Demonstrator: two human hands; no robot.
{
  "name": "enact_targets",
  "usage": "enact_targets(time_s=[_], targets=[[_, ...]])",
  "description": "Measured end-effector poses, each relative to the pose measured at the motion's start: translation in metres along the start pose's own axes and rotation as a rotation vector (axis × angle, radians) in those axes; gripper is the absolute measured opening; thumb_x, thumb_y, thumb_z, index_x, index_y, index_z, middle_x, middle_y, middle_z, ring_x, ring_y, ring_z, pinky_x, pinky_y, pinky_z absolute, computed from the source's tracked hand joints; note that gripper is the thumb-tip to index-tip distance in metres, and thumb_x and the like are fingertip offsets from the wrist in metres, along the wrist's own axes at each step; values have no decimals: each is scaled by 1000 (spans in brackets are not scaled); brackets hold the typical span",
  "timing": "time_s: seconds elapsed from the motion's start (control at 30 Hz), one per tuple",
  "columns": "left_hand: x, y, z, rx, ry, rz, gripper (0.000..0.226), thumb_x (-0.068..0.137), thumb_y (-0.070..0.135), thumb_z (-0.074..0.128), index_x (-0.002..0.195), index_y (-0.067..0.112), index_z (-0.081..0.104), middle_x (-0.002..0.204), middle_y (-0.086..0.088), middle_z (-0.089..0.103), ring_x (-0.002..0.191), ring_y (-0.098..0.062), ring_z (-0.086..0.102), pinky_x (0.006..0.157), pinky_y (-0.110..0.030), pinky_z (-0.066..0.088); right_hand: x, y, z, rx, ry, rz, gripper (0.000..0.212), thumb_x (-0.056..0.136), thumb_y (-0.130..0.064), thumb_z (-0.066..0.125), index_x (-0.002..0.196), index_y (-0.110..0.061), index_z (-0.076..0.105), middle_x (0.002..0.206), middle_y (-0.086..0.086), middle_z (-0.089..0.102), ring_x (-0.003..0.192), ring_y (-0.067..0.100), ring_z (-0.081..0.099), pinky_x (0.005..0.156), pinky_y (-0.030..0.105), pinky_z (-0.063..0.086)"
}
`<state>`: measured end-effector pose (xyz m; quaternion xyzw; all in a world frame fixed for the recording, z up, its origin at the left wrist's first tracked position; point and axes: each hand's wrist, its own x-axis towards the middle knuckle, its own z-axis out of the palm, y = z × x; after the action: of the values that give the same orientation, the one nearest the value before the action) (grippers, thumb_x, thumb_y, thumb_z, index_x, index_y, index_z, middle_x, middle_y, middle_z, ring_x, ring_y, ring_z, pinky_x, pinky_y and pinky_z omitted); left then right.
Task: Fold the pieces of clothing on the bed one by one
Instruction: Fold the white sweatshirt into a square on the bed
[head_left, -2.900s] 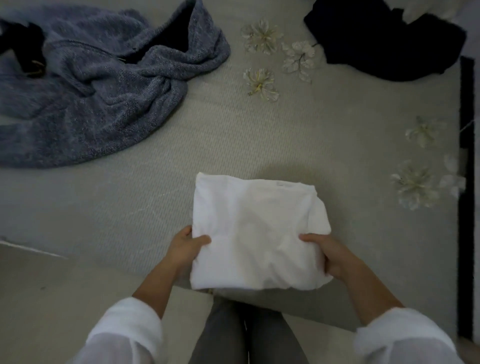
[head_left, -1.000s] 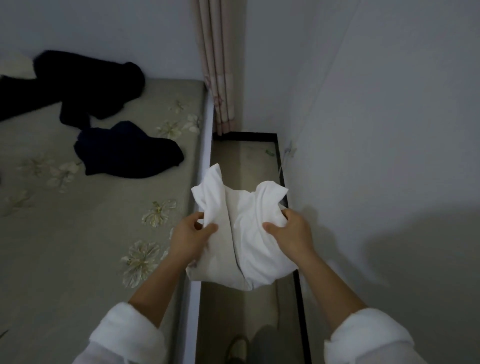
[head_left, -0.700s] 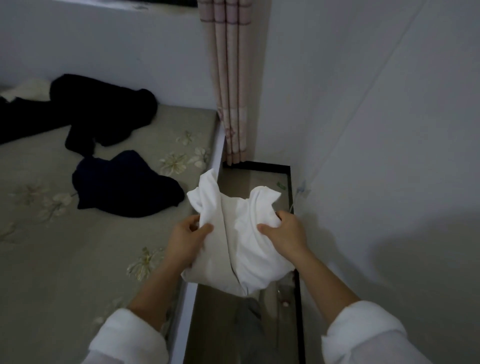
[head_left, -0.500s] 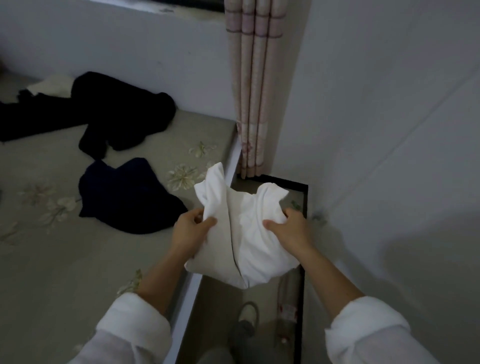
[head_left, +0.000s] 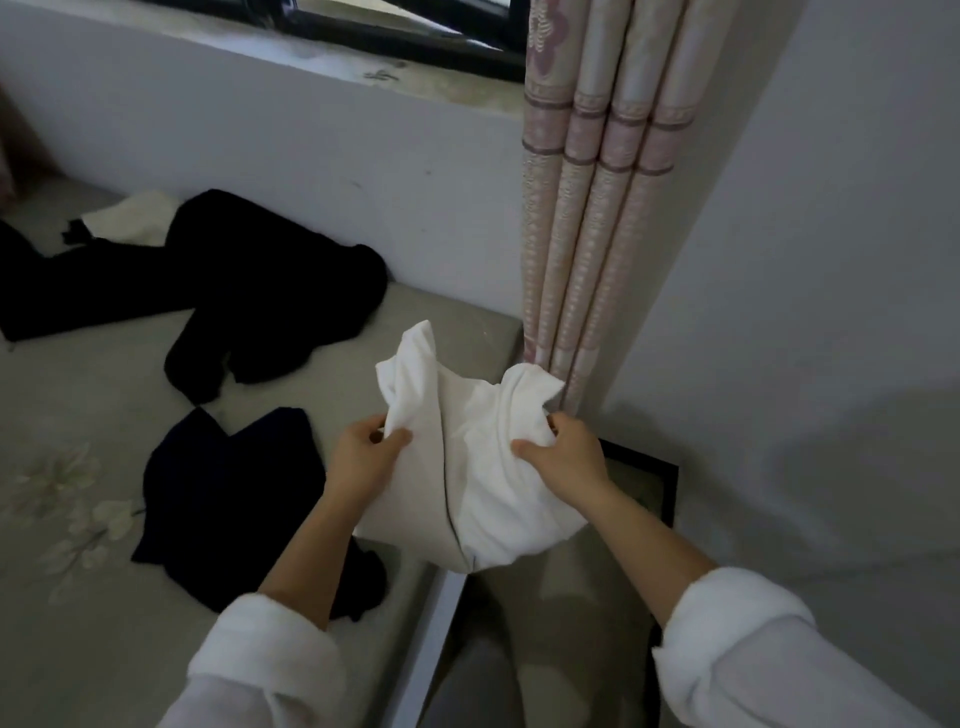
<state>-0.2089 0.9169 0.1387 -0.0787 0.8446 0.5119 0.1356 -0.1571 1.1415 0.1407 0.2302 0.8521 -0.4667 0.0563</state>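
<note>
A folded white garment (head_left: 467, 467) hangs in the air over the bed's right edge, sagging in the middle between both hands. My left hand (head_left: 363, 457) grips its left side and my right hand (head_left: 563, 457) grips its right side. On the grey bed (head_left: 93, 649) lie a small dark navy garment (head_left: 228, 499) close to my left arm, a larger black garment (head_left: 249, 306) farther back, and a white piece (head_left: 132, 221) near the wall.
A pink striped curtain (head_left: 597, 208) hangs in the corner beside the bed. A grey wall (head_left: 805, 312) stands close on the right. Between the bed and this wall runs a narrow strip of floor (head_left: 545, 623) with a black border. A window sill (head_left: 311, 57) runs above the bed.
The folded white garment was lifted off the bed and carried to the right. Over the last second the view has tilted up and left, with both hands still holding the garment.
</note>
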Motion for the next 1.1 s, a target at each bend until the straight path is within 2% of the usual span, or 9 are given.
enact_targets(time_s=[0.23,0.43,0.53,0.63,0.73,0.8,0.87,0.97,1.1], targets=[[176,13,3,14,-60,-61,20,90,23,61,108,17,67,86,4,64,79,-12,57,69,-29,43,158,-39,42,61,-9,153,29,83,-26,68,107,-15,58,103,-2,59,99,20,56,80,31,42],[314,25,1,-29,-67,-76,28,88,21,65,115,16,66,97,1,65,84,-13,59,79,-32,43,268,-57,72,135,54,271,45,83,-26,68,123,-13,55,117,1,58,112,25,54,92,37,44],[375,25,-1,-159,-65,-138,32,85,23,68,116,19,68,98,4,67,86,-11,61,73,-26,45,312,-55,82,197,99,317,51,84,-26,69,131,-14,52,126,2,57,115,25,53,98,40,43],[418,9,3,-196,-20,-170,32,84,23,70,116,22,68,94,10,68,91,-15,64,68,-22,45,339,-41,93,305,131,415,51,85,-22,68,132,-10,52,120,1,57,112,24,53,92,35,42],[444,-26,20,141,81,-259,51,90,27,61,139,25,48,126,-2,60,118,-29,53,99,-42,41,354,-13,106,242,137,602,39,89,-16,62,123,0,53,118,14,58,107,31,57,85,33,44],[442,-49,36,483,60,-262,64,92,30,55,150,25,27,150,-9,36,135,-34,33,110,-54,27,356,2,114,74,113,631,30,88,-14,60,113,0,50,112,15,55,99,30,57,80,32,43],[431,-66,53,621,28,-127,66,94,37,50,151,29,18,160,-6,14,145,-29,11,112,-55,16,355,10,124,-87,95,540,44,86,-17,61,125,-5,45,124,13,50,110,30,52,89,36,45],[421,-86,77,728,-94,79,61,96,47,39,150,40,11,161,0,-5,146,-25,-11,112,-57,3,357,9,141,-380,14,202,65,87,-30,60,144,-15,31,149,6,31,133,24,34,107,37,34],[430,-106,97,875,-184,14,64,94,62,25,149,44,-3,158,0,-23,138,-29,-34,110,-59,-12,368,17,174,-666,-384,-95,92,81,-56,59,151,-37,2,159,-8,-14,147,19,-12,115,47,6]])
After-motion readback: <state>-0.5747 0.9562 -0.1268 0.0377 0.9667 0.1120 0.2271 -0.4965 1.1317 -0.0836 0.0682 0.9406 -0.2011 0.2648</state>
